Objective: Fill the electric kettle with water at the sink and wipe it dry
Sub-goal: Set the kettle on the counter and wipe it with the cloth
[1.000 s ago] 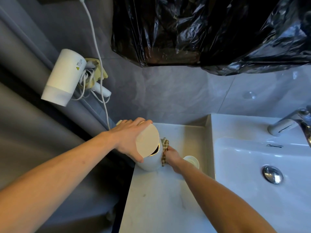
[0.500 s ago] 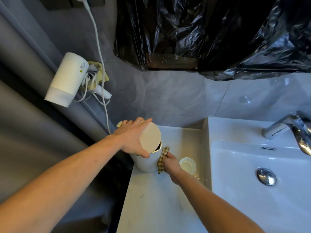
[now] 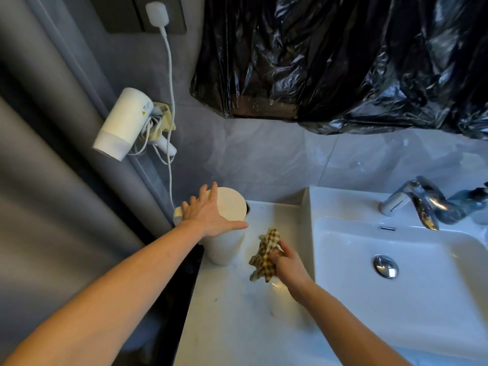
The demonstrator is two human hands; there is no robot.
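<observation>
A white electric kettle (image 3: 224, 247) stands on the white counter (image 3: 232, 320) at its back left corner, lid closed. My left hand (image 3: 208, 212) lies over the kettle's top with fingers spread and straight, thumb pointing right. My right hand (image 3: 285, 262) is to the right of the kettle, apart from it, and grips a crumpled brown-and-cream checked cloth (image 3: 265, 254) just above the counter. The white sink basin (image 3: 412, 310) with its chrome drain plug (image 3: 385, 266) lies to the right, and the chrome tap (image 3: 420, 202) stands at its back.
A white hair dryer (image 3: 122, 124) hangs on the left wall with its cord running up to a plug (image 3: 157, 13). Black plastic sheeting (image 3: 343, 56) covers the wall above the sink. A dark gap runs along the counter's left edge.
My right hand has pulled the cloth away from the kettle's side, toward the right and nearer me. My left hand's fingers have opened and spread on the lid. The small white cup beside the kettle is now hidden.
</observation>
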